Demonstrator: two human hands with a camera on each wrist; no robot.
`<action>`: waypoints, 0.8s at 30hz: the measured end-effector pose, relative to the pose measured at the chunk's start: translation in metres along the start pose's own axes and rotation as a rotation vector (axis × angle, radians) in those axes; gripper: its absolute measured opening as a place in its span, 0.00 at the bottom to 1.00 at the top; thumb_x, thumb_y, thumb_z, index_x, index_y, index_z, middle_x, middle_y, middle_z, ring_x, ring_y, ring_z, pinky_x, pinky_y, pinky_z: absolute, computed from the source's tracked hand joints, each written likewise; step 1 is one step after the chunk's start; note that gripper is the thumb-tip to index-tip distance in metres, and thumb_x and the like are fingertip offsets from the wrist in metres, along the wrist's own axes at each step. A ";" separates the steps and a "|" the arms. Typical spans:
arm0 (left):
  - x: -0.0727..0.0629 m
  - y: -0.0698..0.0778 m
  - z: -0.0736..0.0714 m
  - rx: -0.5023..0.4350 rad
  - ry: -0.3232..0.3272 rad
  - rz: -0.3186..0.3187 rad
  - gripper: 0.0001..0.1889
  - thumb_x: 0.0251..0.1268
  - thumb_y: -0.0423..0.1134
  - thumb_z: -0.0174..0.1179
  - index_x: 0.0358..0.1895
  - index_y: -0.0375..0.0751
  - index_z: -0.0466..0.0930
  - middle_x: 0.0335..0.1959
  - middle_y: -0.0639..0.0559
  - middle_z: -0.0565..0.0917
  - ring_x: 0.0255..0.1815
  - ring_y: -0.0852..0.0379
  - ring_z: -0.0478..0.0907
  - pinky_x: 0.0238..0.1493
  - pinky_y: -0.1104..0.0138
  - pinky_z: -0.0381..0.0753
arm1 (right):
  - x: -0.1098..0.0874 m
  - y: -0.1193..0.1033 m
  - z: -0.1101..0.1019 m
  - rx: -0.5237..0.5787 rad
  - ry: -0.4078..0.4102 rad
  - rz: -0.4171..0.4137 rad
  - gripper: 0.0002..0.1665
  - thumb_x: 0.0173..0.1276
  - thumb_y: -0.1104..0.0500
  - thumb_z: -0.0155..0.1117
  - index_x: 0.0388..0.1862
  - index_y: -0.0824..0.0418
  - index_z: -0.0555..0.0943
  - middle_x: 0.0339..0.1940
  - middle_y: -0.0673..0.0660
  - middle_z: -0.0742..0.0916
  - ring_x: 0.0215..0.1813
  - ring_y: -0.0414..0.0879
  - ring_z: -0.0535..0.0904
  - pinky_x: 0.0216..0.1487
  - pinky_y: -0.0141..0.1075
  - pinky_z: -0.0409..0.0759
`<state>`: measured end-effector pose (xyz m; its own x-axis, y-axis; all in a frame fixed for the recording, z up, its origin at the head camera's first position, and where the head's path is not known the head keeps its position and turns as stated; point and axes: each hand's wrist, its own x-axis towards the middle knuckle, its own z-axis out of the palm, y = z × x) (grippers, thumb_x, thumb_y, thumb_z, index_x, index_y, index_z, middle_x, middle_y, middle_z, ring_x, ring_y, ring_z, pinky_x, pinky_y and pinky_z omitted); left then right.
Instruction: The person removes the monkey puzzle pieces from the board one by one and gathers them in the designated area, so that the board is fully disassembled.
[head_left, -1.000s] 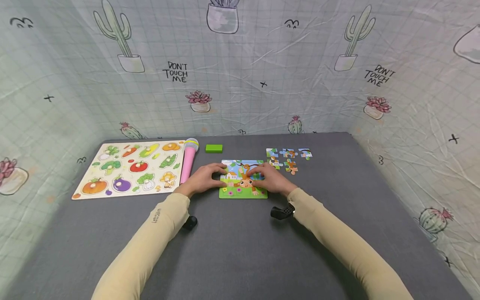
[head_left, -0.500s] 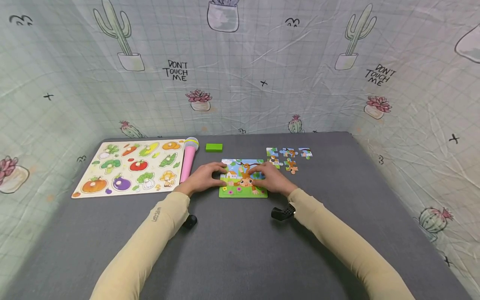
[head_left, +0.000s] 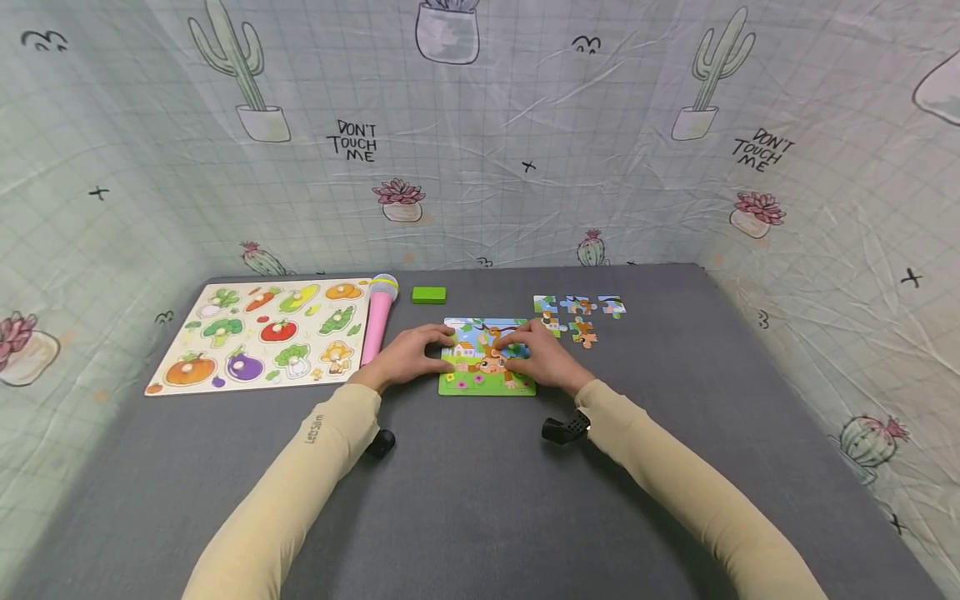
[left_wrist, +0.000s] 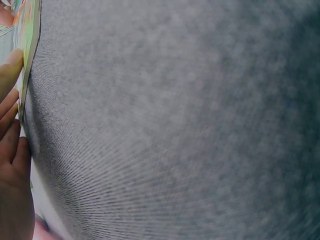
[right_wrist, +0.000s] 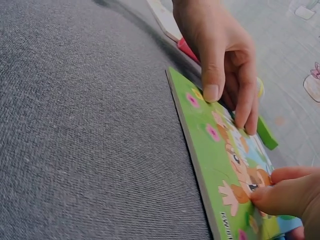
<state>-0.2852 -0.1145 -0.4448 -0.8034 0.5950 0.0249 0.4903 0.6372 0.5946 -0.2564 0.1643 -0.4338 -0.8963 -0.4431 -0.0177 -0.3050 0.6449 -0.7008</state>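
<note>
A monkey puzzle board (head_left: 487, 385) lies on the grey table between the two hands. The left hand (head_left: 408, 354) rests at its left edge. In the right wrist view that hand's thumb (right_wrist: 213, 85) touches the board's top, with the other fingers farther along the edge. From the other side the right hand (head_left: 546, 354) reaches over the board, thumb and index finger touching the picture near the monkey's face. Neither hand is seen to lift anything. Several loose puzzle pieces (head_left: 582, 332) lie behind and right of the right hand.
Left of the board lies a pink toy microphone (head_left: 377, 323), next to a vegetable puzzle board (head_left: 258, 354). A small green block (head_left: 429, 295) is behind the left hand. A printed cloth (head_left: 465, 208) hangs round the back and sides of the table (head_left: 465, 500).
</note>
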 end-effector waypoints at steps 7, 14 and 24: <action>-0.002 0.003 -0.001 0.005 0.007 0.011 0.25 0.60 0.44 0.69 0.58 0.34 0.80 0.68 0.43 0.72 0.72 0.45 0.63 0.72 0.52 0.60 | 0.001 0.003 0.004 -0.007 0.089 -0.015 0.13 0.67 0.61 0.67 0.50 0.57 0.85 0.51 0.60 0.75 0.46 0.53 0.72 0.45 0.44 0.72; -0.002 0.003 -0.001 0.010 0.004 -0.001 0.25 0.60 0.44 0.69 0.58 0.35 0.80 0.68 0.44 0.72 0.72 0.46 0.62 0.73 0.53 0.59 | 0.001 0.009 0.004 -0.004 0.154 -0.037 0.09 0.66 0.62 0.68 0.45 0.59 0.87 0.48 0.57 0.83 0.44 0.49 0.77 0.46 0.43 0.78; -0.002 0.004 -0.001 0.007 0.004 0.015 0.25 0.60 0.43 0.69 0.58 0.34 0.80 0.68 0.43 0.72 0.72 0.45 0.63 0.72 0.52 0.60 | 0.001 0.006 0.006 -0.020 0.090 -0.076 0.11 0.67 0.59 0.68 0.48 0.57 0.86 0.47 0.56 0.78 0.45 0.49 0.74 0.44 0.42 0.74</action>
<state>-0.2817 -0.1140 -0.4412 -0.7971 0.6027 0.0370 0.5049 0.6317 0.5882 -0.2571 0.1645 -0.4421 -0.8953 -0.4342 0.0992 -0.3784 0.6243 -0.6834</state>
